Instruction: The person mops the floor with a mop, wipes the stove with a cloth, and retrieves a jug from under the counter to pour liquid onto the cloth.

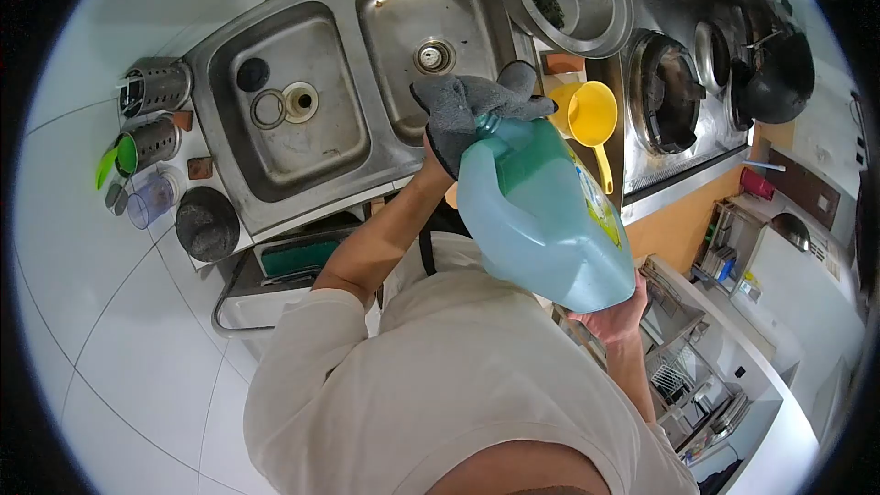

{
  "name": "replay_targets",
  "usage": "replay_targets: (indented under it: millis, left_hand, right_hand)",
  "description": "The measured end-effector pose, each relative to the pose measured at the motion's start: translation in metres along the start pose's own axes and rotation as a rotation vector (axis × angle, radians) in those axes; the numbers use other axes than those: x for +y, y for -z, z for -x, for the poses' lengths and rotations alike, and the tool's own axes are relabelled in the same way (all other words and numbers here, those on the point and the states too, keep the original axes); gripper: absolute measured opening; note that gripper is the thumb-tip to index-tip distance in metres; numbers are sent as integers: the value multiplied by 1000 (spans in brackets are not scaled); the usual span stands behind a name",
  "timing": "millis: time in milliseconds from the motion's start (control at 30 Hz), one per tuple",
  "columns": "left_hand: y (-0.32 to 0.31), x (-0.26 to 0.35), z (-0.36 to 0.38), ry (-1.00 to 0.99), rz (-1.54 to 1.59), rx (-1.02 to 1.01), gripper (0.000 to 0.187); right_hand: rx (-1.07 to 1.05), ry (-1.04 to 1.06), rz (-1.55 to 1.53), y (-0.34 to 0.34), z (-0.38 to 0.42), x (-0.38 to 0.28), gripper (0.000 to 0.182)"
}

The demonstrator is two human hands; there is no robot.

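Note:
A large translucent jug [541, 220] of green liquid lies tilted in front of my body, its neck up toward the sinks and its base low on the right. A yellow label shows on its right side. My left hand [432, 154] is at the neck, its fingers mostly hidden by a grey cloth [466, 103] with dark edges, which drapes over the top of the jug. Under the base, my right hand [616, 313] supports the jug, its fingers partly hidden behind it. A yellow dipper [591, 114] sits just right of the neck.
Two steel basins lie ahead: the left sink [344, 151] holds a ring and a dark round piece; the right sink [403, 0] has a drain. A steel pot [616, 0] stands beside them, near a stove [687, 170]. Perforated holders [156, 142] and a dark bowl [207, 225] are left.

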State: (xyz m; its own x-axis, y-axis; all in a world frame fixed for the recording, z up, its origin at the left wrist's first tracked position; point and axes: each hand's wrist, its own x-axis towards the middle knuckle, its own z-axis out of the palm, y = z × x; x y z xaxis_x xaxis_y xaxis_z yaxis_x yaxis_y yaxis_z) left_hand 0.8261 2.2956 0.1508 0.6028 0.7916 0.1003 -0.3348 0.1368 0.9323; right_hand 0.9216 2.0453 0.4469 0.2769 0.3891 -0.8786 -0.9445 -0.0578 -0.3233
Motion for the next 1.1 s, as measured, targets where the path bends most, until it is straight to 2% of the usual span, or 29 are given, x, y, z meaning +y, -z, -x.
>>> replay_targets:
  millis: [233, 300, 333, 400, 500, 600, 667, 767, 867, 967, 1100]
  left_hand:
    - [-3, 6, -2, -48, 50, 69, 29]
    - [3, 13, 4, -3, 90, 113, 28]
    - [5, 24, 3, 92, 112, 140, 29]
    - [3, 75, -12, 129, 358, 173, 27]
    - [12, 111, -25, 229, 499, 168, 24]
    - [30, 97, -20, 205, -199, 219, 26]
    - [35, 106, -19, 315, 454, 256, 36]
    - [27, 126, -33, 351, 651, -51, 54]
    - [26, 126, -37, 491, 588, -92, 68]
    - [27, 115, -30, 310, 630, -60, 68]
    - [24, 113, -26, 326, 629, -41, 65]
  right_hand:
    - [-218, -50, 1, 51, -46, 12, 78]
    - [-146, -67, -3, 62, -70, 22, 78]
    - [-118, -74, -1, 66, -87, 27, 77]
    - [-153, -147, -81, 78, -123, 41, 79]
    - [-300, -280, -36, 108, -185, 60, 81]
    - [-392, -363, -24, 105, -229, 81, 82]
    - [-412, -411, -57, 105, -246, 95, 83]
    - [-459, -447, -68, 102, -271, 106, 82]
    - [-495, -380, -65, 101, -286, 113, 78]
    - [-526, -283, -122, 103, -315, 121, 71]
    - [-557, -216, -119, 94, -337, 116, 69]
